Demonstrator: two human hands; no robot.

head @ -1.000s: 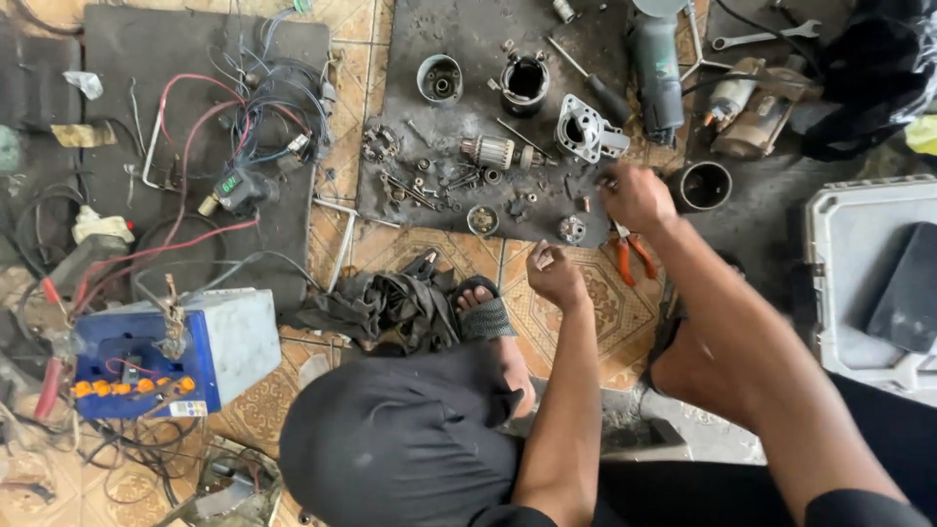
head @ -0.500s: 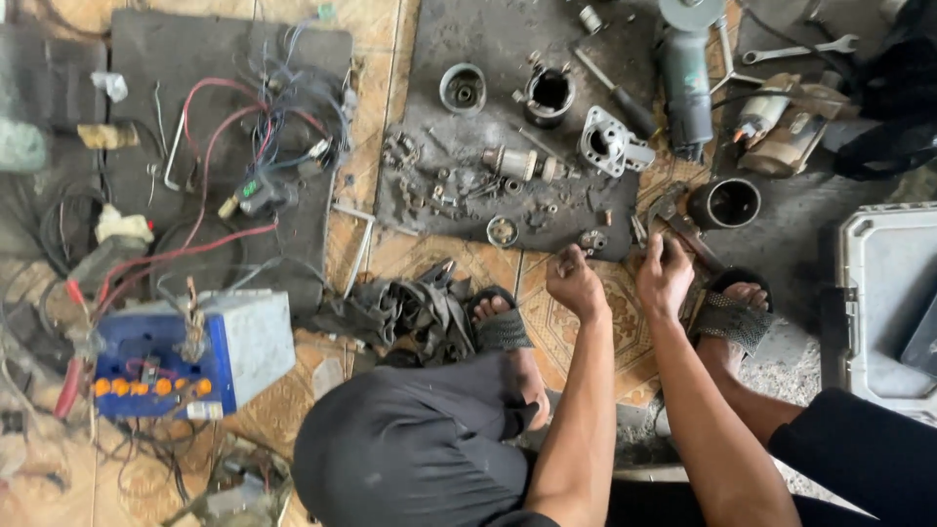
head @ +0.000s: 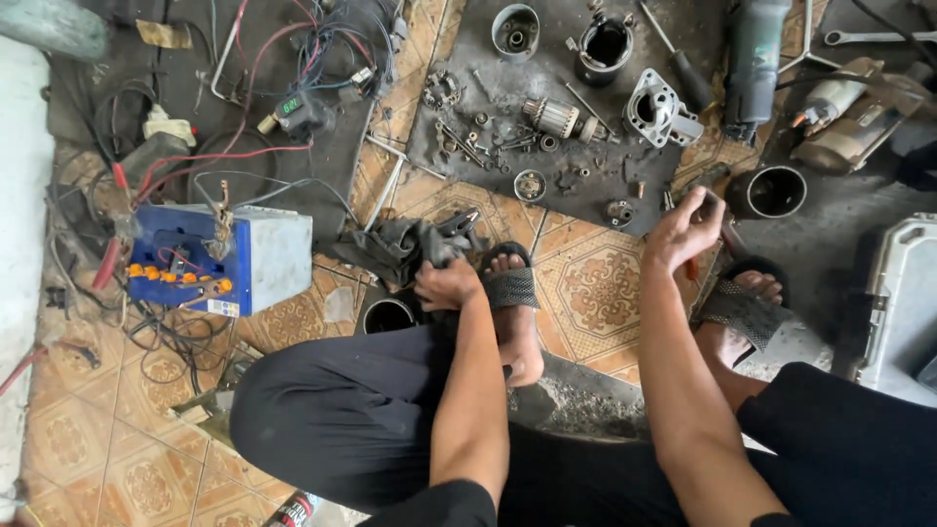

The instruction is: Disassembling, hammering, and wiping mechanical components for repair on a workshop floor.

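My left hand (head: pixel 446 284) is down by my left sandalled foot (head: pixel 509 290), its fingers curled over the edge of a dark rag (head: pixel 405 246). A black cylindrical housing (head: pixel 388 315) lies just below the hand. My right hand (head: pixel 686 230) is lifted above the tiled floor near the dark mat's (head: pixel 508 88) front right corner. It is closed on red-handled pliers (head: pixel 692 266), and only a bit of handle shows under the palm. An open black metal cup (head: pixel 776 191) sits just right of that hand.
On the mat lie a motor armature (head: pixel 555 117), an aluminium end housing (head: pixel 657 107), two black cylinders (head: pixel 604 44) and several small parts. A blue-and-white battery (head: pixel 220 259) with tangled wires stands left. A power tool (head: pixel 757 54) and a white case (head: pixel 903 303) are at the right.
My left hand has moved down and left from mid-floor onto the rag by my foot. My right hand has come off the parts on the mat and closed on the pliers.
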